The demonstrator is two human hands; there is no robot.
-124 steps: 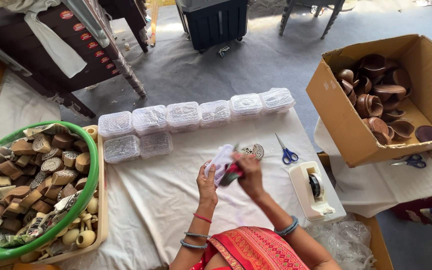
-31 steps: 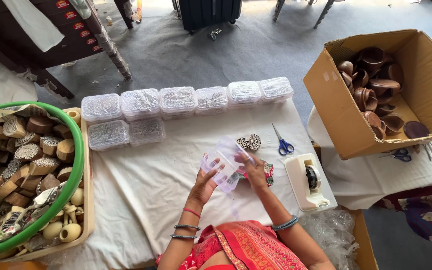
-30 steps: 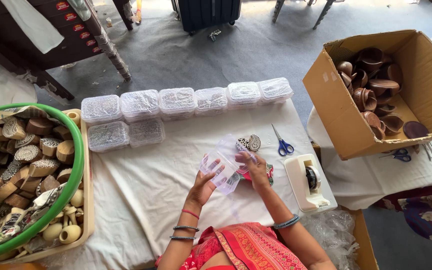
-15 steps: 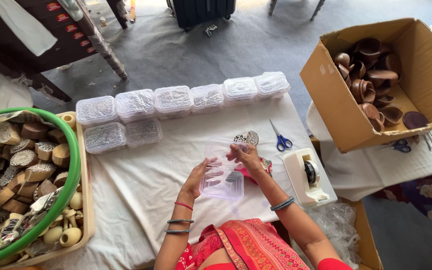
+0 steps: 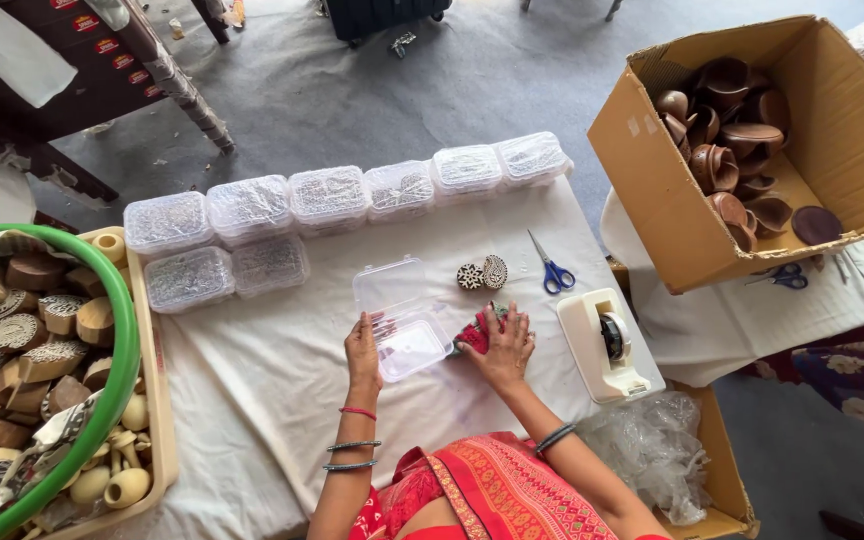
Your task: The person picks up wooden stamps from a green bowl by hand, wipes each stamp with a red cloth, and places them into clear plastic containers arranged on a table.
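- The left hand (image 5: 363, 348) lies with flat fingers on the left edge of an open clear plastic box (image 5: 402, 316); it presses the box more than it grips it.
- The right hand (image 5: 500, 346) is spread flat over a red cloth bundle (image 5: 473, 329), holding it down on the white table (image 5: 272, 370).
- The bundle lies just to the right of the box, touching its lower right corner, so the right hand is the nearer one to it.
- The long axis of the box goes from upper left, where the lid lies back, to lower right.
- Two small carved blocks (image 5: 483, 273) stand just behind the bundle; blue scissors (image 5: 550, 270) and a cream tape dispenser (image 5: 604, 344) are further right.
- Closed clear boxes (image 5: 332, 195) stand in a row along the far edge of the table.
- A brown cardboard carton (image 5: 672, 180) at the right holds clay cups; a green-rimmed basket (image 5: 124, 350) at the left holds wooden blocks.
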